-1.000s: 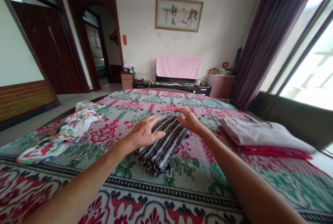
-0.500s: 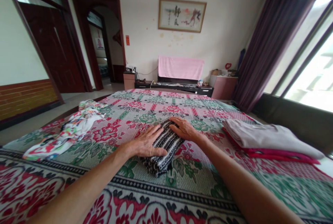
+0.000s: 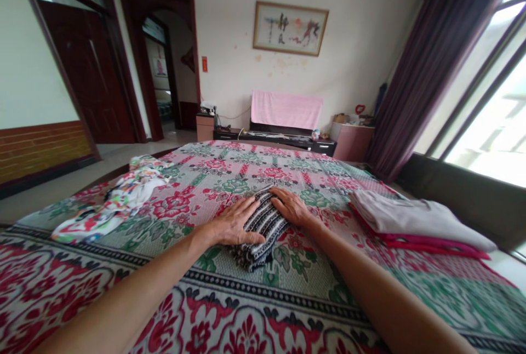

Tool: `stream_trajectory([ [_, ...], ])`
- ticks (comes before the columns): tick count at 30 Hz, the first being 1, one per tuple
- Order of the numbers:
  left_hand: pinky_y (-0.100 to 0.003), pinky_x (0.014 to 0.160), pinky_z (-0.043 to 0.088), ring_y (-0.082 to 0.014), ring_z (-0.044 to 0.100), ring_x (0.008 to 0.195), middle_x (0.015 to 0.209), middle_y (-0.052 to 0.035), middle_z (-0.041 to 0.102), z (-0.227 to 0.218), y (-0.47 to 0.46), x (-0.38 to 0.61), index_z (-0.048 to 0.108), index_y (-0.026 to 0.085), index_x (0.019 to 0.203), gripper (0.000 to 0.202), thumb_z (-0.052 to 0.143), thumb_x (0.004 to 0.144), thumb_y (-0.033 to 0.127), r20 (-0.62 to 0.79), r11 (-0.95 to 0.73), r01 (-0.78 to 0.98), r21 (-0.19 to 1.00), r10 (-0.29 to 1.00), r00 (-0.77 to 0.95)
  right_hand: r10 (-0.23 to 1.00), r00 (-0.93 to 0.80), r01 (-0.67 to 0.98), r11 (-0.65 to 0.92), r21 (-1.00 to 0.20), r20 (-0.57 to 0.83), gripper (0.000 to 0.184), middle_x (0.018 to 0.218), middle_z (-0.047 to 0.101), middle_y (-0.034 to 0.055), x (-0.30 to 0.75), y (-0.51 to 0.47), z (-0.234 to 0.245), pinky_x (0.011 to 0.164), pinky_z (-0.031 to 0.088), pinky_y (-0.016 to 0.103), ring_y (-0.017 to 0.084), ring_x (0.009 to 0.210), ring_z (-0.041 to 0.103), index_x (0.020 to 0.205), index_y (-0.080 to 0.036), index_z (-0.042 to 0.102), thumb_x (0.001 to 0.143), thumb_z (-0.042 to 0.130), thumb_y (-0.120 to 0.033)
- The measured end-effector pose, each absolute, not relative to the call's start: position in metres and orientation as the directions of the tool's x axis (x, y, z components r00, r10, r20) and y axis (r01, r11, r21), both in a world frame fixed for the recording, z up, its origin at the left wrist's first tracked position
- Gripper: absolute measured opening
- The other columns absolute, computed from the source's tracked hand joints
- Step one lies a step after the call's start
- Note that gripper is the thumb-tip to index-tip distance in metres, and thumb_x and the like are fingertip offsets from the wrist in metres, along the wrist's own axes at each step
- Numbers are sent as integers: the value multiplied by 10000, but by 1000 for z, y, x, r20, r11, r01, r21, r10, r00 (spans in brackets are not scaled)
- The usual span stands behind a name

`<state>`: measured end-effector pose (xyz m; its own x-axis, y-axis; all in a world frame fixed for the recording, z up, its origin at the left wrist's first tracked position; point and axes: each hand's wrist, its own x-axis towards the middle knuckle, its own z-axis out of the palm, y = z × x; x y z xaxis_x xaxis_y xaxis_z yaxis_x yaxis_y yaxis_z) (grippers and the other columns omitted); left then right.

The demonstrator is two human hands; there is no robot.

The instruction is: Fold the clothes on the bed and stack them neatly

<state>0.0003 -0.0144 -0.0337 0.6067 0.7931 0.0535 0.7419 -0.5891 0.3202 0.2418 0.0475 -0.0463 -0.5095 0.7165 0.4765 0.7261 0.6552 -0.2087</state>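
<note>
Cloth [image 3: 269, 221], striped and folded, is touched now from 2 sides on the bedspread [image 3: 175, 206], its length slanted forward-right beneath left hand [image 3: 236, 224] and right hand [image 3: 291, 207], neither nearer, fingers extended, nothing gripped.

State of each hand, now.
Left hand: open, resting on the folded striped cloth.
Right hand: open, resting on the same cloth.
</note>
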Motion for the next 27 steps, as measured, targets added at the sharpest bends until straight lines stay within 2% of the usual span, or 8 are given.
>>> stream_trajectory([
  [4,-470,1142,163,-315,119,1418,1550,-146,124,-36,-18,2,184,157,1481,1020,419,709,780,150,-617,725,306,784,603,720,-489,756,631,-173,492,373,1288,558,75,238,43,-47,1020,368,378,197,1191,492,1249,-196,518,943,346,-323],
  [7,-456,1133,220,-313,233,1388,1516,-168,244,-36,-24,4,355,130,1417,947,483,707,744,307,-643,716,273,764,568,726,-419,812,569,-134,545,333,1273,560,90,234,34,-40,993,372,407,227,1179,484,1193,-193,554,917,404,-303],
  [10,-448,1100,298,-311,356,1323,1437,-178,390,-32,-35,4,540,126,1269,747,568,729,642,492,-698,688,200,678,546,709,-334,842,521,-142,622,279,1206,585,111,239,21,-29,963,385,405,240,1124,503,1104,-179,593,882,444,-257],
  [13,-394,1006,407,-251,540,1127,1206,-136,595,-25,-50,1,669,149,1029,431,573,798,500,591,-760,633,148,581,559,704,-358,810,560,-171,613,279,1075,630,91,259,9,-24,942,407,376,210,1021,551,1020,-187,615,816,429,-139],
  [15,-348,915,459,-199,596,962,1015,-90,655,-23,-61,-4,688,169,895,336,559,817,469,595,-788,595,157,557,580,702,-412,773,606,-185,581,362,1054,640,79,274,5,-29,949,417,377,202,1014,562,1008,-191,616,732,418,-66],
  [17,-333,871,474,-188,595,913,961,-75,655,-25,-70,-9,682,176,884,354,592,781,503,573,-806,568,166,548,609,677,-455,724,659,-202,578,458,1100,635,81,287,4,-39,982,411,393,203,1071,551,1037,-186,609,659,406,-28],
  [21,-384,957,437,-243,539,1066,1155,-107,596,-40,-78,-17,623,174,1095,540,697,674,504,518,-812,567,141,548,657,651,-445,664,701,-260,616,600,1242,574,109,297,7,-59,1041,385,427,211,1196,495,1129,-167,574,577,404,-4],
  [27,-373,1008,407,-224,508,1114,1185,-84,574,-37,-79,-15,574,183,1133,407,621,731,224,448,-818,563,115,549,706,691,-437,654,683,-324,576,589,1310,535,122,300,6,-59,1077,358,424,206,1243,472,1176,-152,570,632,398,-5],
])
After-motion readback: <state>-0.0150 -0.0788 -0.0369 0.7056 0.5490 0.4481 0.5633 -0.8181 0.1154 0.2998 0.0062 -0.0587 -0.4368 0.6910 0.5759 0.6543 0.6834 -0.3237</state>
